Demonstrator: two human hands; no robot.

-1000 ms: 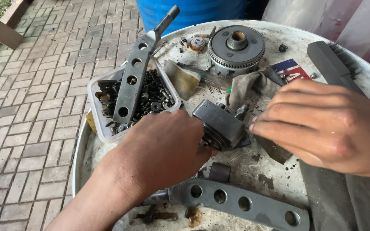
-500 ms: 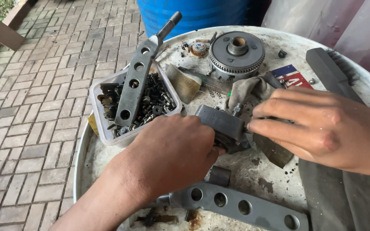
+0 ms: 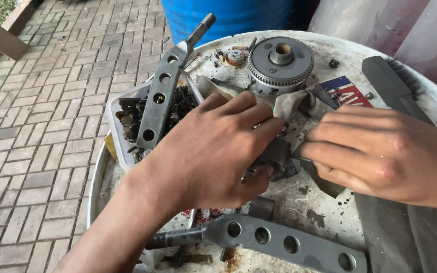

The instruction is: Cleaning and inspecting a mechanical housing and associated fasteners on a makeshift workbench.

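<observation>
Both hands meet over a small dark grey metal block [image 3: 278, 154] lying near the middle of the round, grimy white drum top [image 3: 431, 101]. The left hand [image 3: 213, 151] lies over the block with fingers curled and the thumb tucked beneath, gripping it from the left. The right hand [image 3: 375, 154] comes in from the other side, its fingers bunched and pinched together at the block's right edge; whether they hold something thin there I cannot tell. Just behind lies a crumpled grey rag [image 3: 299, 103], and beyond it a round toothed metal gear hub [image 3: 280, 63]. A long grey metal lever with holes [image 3: 165, 96] rests across a white plastic tub of dark bolts [image 3: 127, 116]; a second holed lever [image 3: 279, 240] lies nearest me.
</observation>
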